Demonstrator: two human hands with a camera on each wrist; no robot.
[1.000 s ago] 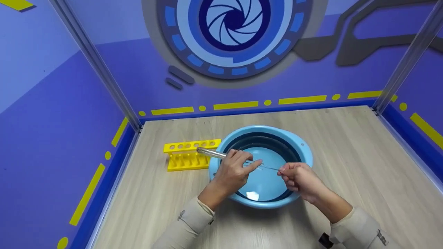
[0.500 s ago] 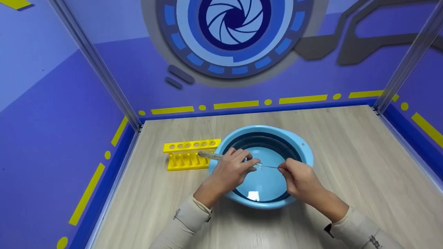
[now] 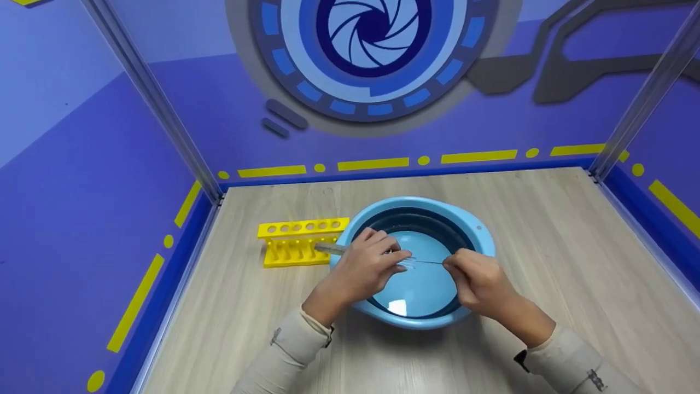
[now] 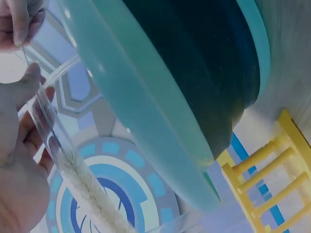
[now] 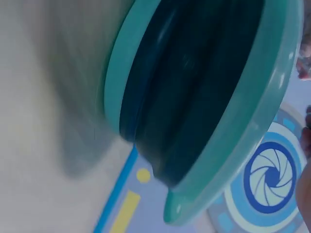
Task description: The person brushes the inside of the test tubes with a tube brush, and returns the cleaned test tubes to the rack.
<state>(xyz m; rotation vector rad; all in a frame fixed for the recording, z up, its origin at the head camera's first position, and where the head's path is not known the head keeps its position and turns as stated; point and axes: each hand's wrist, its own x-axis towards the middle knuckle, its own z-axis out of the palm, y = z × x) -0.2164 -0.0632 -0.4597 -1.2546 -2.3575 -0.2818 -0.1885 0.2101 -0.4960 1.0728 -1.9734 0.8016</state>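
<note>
Two grips noted: the right hand (image 3: 484, 282) pinches a test-tube brush (image 4: 90, 187) by its wire (image 3: 428, 262), and the left hand (image 3: 363, 268) holds the clear test tube (image 3: 331, 249) around that brush in curled fingers, both above the blue collapsible basin (image 3: 416, 324). Over the last second the right hand has rolled to show its back, suggesting the brush is being turned inside. Farther left stands a yellow test-tube rack (image 3: 303, 226).

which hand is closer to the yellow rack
Left: the left hand is just right of the yellow rack; the right hand is farther right, across the basin from it.
</note>
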